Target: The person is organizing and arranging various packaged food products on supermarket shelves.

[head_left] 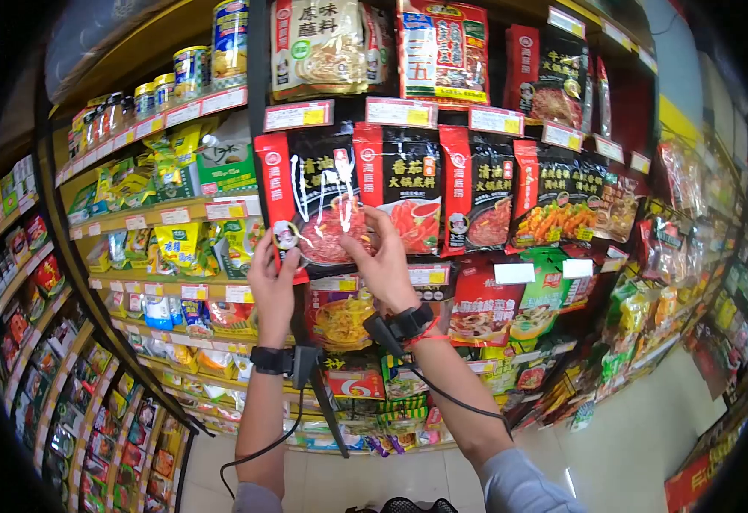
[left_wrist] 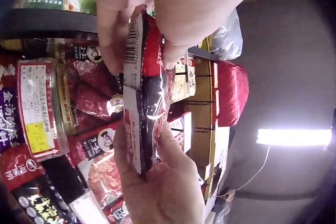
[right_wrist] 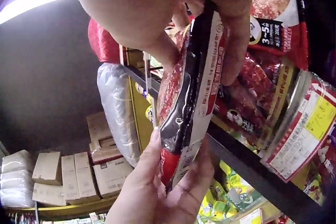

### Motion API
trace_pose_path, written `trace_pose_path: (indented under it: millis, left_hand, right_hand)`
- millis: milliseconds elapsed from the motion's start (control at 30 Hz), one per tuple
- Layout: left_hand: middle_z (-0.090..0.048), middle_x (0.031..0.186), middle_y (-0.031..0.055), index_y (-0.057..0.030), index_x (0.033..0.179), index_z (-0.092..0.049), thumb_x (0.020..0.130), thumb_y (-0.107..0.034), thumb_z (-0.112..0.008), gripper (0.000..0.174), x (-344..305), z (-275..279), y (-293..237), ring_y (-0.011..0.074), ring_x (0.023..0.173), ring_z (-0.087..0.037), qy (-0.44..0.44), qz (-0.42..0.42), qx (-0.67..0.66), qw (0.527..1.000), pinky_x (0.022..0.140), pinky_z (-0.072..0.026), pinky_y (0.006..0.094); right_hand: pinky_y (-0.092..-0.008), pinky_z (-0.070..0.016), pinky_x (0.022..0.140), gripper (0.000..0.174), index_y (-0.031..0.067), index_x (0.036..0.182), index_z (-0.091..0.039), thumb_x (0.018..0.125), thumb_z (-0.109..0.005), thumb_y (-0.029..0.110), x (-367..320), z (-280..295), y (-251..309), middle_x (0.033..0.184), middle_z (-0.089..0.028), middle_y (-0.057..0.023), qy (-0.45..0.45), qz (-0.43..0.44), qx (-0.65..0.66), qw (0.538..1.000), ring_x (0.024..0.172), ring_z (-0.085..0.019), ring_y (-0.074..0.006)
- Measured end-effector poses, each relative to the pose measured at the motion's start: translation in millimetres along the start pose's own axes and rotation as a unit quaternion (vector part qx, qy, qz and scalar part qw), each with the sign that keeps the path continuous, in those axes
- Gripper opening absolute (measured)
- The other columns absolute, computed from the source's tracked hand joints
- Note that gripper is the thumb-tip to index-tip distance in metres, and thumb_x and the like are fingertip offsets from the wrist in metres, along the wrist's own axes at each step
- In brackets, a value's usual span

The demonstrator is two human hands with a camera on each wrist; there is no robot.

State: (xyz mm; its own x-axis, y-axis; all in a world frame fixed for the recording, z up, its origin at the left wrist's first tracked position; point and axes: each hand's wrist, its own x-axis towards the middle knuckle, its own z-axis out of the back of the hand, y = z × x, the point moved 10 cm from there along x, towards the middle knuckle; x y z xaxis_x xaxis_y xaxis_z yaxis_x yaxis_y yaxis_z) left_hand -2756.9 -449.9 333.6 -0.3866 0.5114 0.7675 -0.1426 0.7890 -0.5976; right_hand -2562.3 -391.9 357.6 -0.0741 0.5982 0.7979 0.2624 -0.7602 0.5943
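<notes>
Red-and-black glossy plastic sauce pouch (head_left: 314, 192), pinched at its lower edges by left hand (head_left: 271, 286) and right hand (head_left: 384, 265), held just before a shelf row of similar black pouches (head_left: 476, 197); the slick film could slide from so light a fingertip grip and drop.

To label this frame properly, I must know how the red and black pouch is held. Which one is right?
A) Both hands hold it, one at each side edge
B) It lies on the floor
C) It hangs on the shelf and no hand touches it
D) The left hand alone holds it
A: the left hand grips the left edge of the red and black pouch, and the right hand pinches its right edge.
</notes>
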Motion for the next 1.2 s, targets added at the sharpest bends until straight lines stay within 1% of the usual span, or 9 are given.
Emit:
trace_pose_path:
  millis: [67,267,333,400,533,833,1000,1100,1200]
  left_hand:
    - [-0.055,0.121,0.0132,0.0042,0.134,-0.041,0.089,-0.006,-0.063,0.051,5,-1,-6,0.0168,0.108,-0.057,0.011,-0.027,0.007,1.0,0.089,-0.0479,0.0278]
    - [-0.054,0.123,0.0129,0.0038,0.135,-0.039,0.087,-0.001,-0.064,0.054,-32,-2,-2,0.0169,0.109,-0.056,-0.003,0.045,-0.028,0.999,0.091,-0.0469,0.0285]
    - [-0.055,0.121,0.0127,0.0038,0.134,-0.04,0.087,-0.001,-0.064,0.053,-44,-7,5,0.0161,0.109,-0.055,0.008,0.045,-0.014,0.999,0.092,-0.0456,0.0277]
    - [-0.055,0.12,0.0124,0.0044,0.133,-0.041,0.086,0.0,-0.064,0.052,-54,-32,20,0.0165,0.109,-0.055,0.033,0.067,-0.025,0.997,0.092,-0.0453,0.0284]
    - [-0.055,0.121,0.0122,0.0073,0.131,-0.043,0.084,0.004,-0.064,0.052,-74,-59,40,0.0164,0.11,-0.055,0.044,0.073,-0.026,0.996,0.093,-0.0453,0.0283]
    - [-0.055,0.123,0.0123,0.0093,0.132,-0.042,0.086,0.003,-0.063,0.051,-80,-194,24,0.0154,0.107,-0.057,0.111,0.078,-0.11,0.985,0.091,-0.0477,0.0266]
    - [-0.055,0.125,0.0122,0.0093,0.132,-0.044,0.086,-0.001,-0.066,0.051,-67,-231,9,0.0162,0.11,-0.055,0.092,0.081,-0.097,0.988,0.094,-0.0459,0.0283]
    - [-0.058,0.12,0.0128,0.0088,0.132,-0.045,0.086,-0.001,-0.065,0.05,-58,-237,-13,0.0133,0.102,-0.059,0.079,0.019,-0.059,0.995,0.087,-0.05,0.0254]
    - [-0.058,0.121,0.0127,0.0083,0.132,-0.045,0.087,-0.002,-0.065,0.051,-62,-234,-18,0.0134,0.102,-0.059,0.071,0.052,-0.079,0.993,0.087,-0.0498,0.025]
  right_hand:
    - [-0.0325,-0.0479,0.088,0.055,-0.003,0.128,-0.041,0.08,-0.069,0.002,3,4,18,0.116,-0.058,-0.0194,-0.021,0.054,-0.088,0.994,0.106,-0.06,-0.023]
    - [-0.0313,-0.047,0.09,0.057,-0.0034,0.131,-0.039,0.082,-0.067,-0.001,-22,8,33,0.117,-0.058,-0.0193,0.012,0.067,-0.075,0.995,0.108,-0.059,-0.0219]
    - [-0.0306,-0.0466,0.09,0.059,-0.0032,0.135,-0.037,0.083,-0.065,-0.001,-41,15,8,0.118,-0.058,-0.0182,0.027,0.022,-0.032,0.999,0.108,-0.059,-0.0194]
    - [-0.0295,-0.047,0.088,0.06,-0.0032,0.136,-0.036,0.084,-0.065,0.001,-47,45,4,0.116,-0.059,-0.0175,0.003,-0.003,0.02,1.0,0.106,-0.059,-0.0171]
    - [-0.0285,-0.0485,0.084,0.059,-0.0028,0.135,-0.04,0.084,-0.066,0.006,-71,91,-12,0.11,-0.062,-0.0151,-0.051,-0.038,-0.082,0.995,0.098,-0.061,-0.0154]
    - [-0.0301,-0.0449,0.094,0.055,-0.0044,0.135,-0.04,0.086,-0.063,0.002,-50,205,34,0.123,-0.057,-0.0159,-0.076,-0.014,-0.074,0.994,0.109,-0.057,-0.0179]
    - [-0.03,-0.0458,0.092,0.057,-0.0083,0.135,-0.038,0.086,-0.063,0.003,-21,237,44,0.123,-0.057,-0.0171,-0.068,0.012,-0.059,0.996,0.108,-0.057,-0.0171]
    - [-0.0291,-0.0456,0.092,0.057,-0.0103,0.135,-0.038,0.086,-0.063,0.005,-8,240,55,0.12,-0.059,-0.0171,-0.067,0.026,-0.046,0.996,0.108,-0.056,-0.0165]
    - [-0.029,-0.0453,0.092,0.058,-0.0105,0.135,-0.038,0.085,-0.063,0.004,-8,235,64,0.119,-0.059,-0.0174,-0.051,0.022,-0.057,0.997,0.108,-0.056,-0.016]
